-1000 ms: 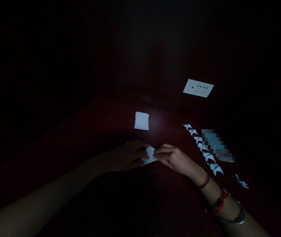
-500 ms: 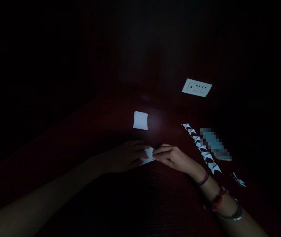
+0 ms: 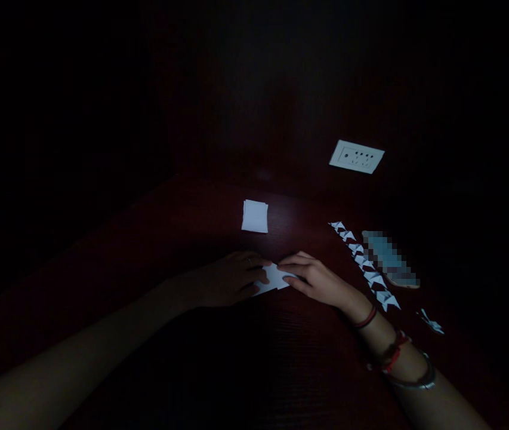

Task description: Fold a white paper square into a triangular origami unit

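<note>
1. Just below the frame's centre, a small white paper piece [image 3: 276, 278] lies on the dark red table [image 3: 169, 227], held between both hands.
2. The left hand [image 3: 227, 279] has its fingers close together, pressing the paper's left end. The right hand [image 3: 319, 280] has its fingertips drawn together on the right end.
3. The paper's long axis runs lower left to upper right. Its tips are covered, so I can't tell which way it points.
4. In this gloom, I'd judge a crease could land crooked if either hand slips.
5. A stack of paper squares [image 3: 255, 216] sits above centre, and a row of folded paper units [image 3: 366, 266] lies to the right.
</note>
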Available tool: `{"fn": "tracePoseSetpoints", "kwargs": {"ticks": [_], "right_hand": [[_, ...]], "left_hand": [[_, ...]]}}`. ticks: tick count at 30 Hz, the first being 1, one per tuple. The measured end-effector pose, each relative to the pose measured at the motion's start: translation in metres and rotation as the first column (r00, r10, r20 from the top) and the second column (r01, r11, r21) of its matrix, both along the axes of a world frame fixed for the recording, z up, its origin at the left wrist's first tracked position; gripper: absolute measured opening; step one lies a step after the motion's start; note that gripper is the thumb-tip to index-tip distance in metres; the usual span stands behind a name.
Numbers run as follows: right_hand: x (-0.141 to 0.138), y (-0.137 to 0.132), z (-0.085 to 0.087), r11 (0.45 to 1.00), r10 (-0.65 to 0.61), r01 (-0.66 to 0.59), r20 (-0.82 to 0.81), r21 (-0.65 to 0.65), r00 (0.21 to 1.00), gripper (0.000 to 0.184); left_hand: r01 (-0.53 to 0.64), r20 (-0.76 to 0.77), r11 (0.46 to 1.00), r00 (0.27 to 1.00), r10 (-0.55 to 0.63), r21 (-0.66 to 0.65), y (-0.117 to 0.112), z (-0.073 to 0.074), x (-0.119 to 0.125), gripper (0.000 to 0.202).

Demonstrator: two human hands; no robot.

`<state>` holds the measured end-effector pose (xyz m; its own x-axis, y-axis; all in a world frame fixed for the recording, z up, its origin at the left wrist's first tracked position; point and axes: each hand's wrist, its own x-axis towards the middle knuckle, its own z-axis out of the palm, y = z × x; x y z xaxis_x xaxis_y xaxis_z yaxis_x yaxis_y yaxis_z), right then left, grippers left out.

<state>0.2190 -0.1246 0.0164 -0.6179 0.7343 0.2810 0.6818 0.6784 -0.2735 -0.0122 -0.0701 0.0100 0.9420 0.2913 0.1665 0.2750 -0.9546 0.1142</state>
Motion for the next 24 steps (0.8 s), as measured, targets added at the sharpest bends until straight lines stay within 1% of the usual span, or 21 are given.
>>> {"fn": "tracePoseSetpoints", "kwargs": {"ticks": [8,12,17,21,24], "right_hand": [[0.001,-0.004,0.008,0.999,-0.04,0.035,0.161,0.038,0.986,0.026],[0.008,-0.009,0.016,0.997,-0.074,0.069,0.229,0.033,0.971,0.022],[0.02,-0.014,0.027,0.998,-0.062,0.062,0.335,0.011,0.94,0.018],[0.024,-0.016,0.031,0.998,-0.066,0.07,0.324,-0.003,0.944,0.018],[0.02,-0.016,0.029,0.997,-0.08,0.077,0.264,0.024,0.961,0.017]], "left_hand": [[0.024,0.016,1.0,1.0,-0.024,0.012,0.0,-0.001,0.0,0.026],[0.008,0.004,1.0,1.0,-0.008,0.007,-0.001,0.0,0.001,0.028],[0.021,0.005,1.0,1.0,-0.021,0.003,-0.001,-0.001,0.0,0.026],[0.009,0.03,1.0,0.999,-0.01,0.024,-0.004,0.001,0.0,0.026],[-0.017,0.059,0.998,0.998,0.014,0.056,-0.009,0.004,0.002,0.035]]}}
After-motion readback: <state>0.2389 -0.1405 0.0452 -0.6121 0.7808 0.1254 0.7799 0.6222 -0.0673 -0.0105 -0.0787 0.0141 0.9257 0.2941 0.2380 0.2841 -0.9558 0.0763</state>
